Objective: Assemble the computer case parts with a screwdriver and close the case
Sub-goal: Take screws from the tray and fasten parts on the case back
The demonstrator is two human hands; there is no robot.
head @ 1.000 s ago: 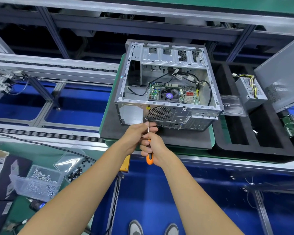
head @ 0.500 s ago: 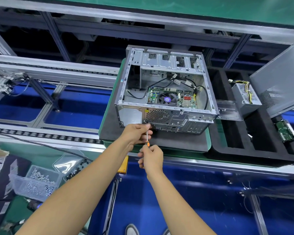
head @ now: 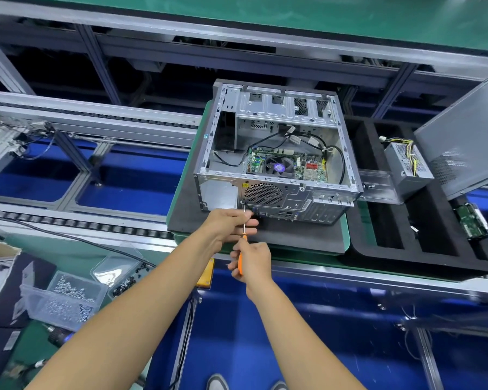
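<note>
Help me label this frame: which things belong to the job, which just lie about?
Job: case, screwdriver, left hand, right hand, side panel.
Lying about: screw boxes, power supply, foam tray.

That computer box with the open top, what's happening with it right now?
A person is driving a screw into the rear panel of the open computer case. The right hand grips the orange-handled screwdriver, and the left hand pinches its shaft near the tip, at the panel's lower left by the fan grille. The grey side panel leans off to the right, not yet fitted.
</note>
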